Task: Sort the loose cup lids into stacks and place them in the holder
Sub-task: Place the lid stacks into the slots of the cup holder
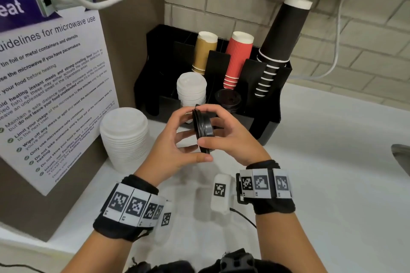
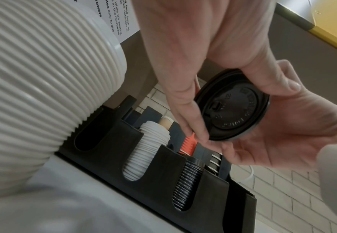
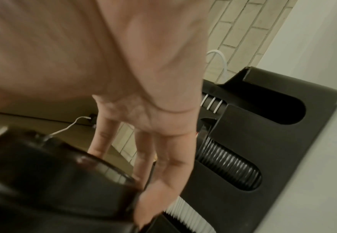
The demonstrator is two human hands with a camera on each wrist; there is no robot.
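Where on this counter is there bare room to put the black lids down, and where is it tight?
Free: the white counter right of the holder, up to the sink edge. Tight: the left corner, where the white lid stack sits between the sign and the holder. Both hands grip the black lids just before the holder.

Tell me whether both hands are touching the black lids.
Touching. The head view shows the left hand and right hand gripping the black lids.

A microwave guidelines poster stands on the white bench. Tan cups, red cups and black cups stand before a brick wall.
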